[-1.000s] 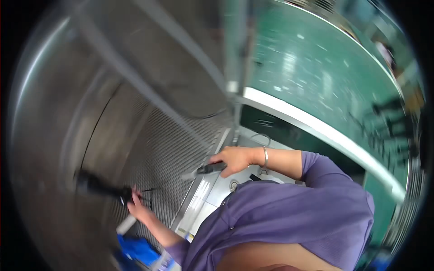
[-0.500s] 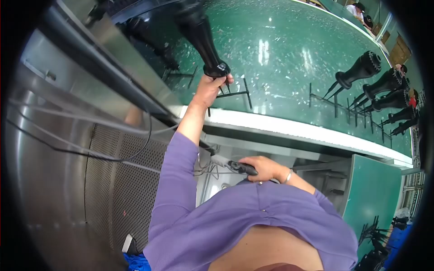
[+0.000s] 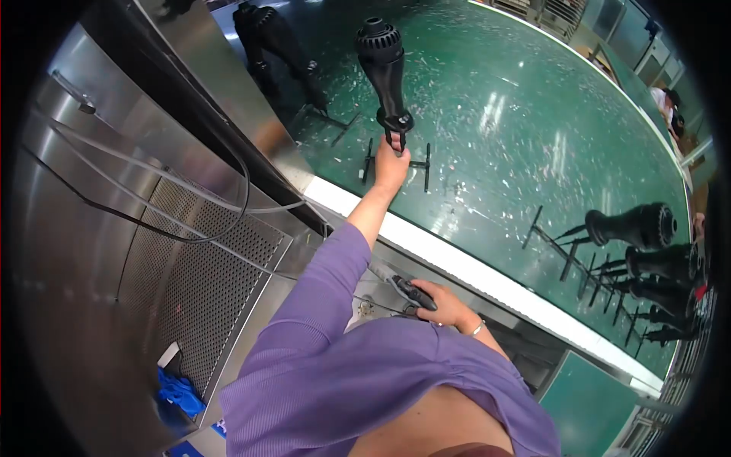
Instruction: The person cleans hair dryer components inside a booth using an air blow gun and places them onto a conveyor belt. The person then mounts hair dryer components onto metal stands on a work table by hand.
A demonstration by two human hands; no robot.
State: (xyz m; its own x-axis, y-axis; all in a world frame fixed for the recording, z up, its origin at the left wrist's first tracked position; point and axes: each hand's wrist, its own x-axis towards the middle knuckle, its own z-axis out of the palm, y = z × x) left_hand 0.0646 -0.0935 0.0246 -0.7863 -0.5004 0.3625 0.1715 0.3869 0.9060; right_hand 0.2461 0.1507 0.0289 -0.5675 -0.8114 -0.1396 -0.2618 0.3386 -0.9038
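My left hand (image 3: 392, 165) is closed around the prongs below a black bottle-shaped part (image 3: 389, 84) with a ribbed, gear-like top. The part stands on a dark H-shaped stand (image 3: 419, 164) on the green work surface (image 3: 472, 152). My fingers partly hide the prongs. Down by my waist, my right hand (image 3: 448, 306) is wrapped round a black handheld tool (image 3: 415, 293) joined to a pale hose; its exact kind is unclear.
Similar black parts (image 3: 632, 225) stand in a row on the right, on dark racks. A metal panel (image 3: 251, 84) mirrors the scene on the left. Cables (image 3: 175, 183) hang over a perforated metal sheet (image 3: 190, 251). A person (image 3: 665, 103) is at the far right.
The view has turned, and surroundings appear rotated. The black part at my left hand, blurred and tilted before, now looks sharp and more upright. Both hands keep their holds.
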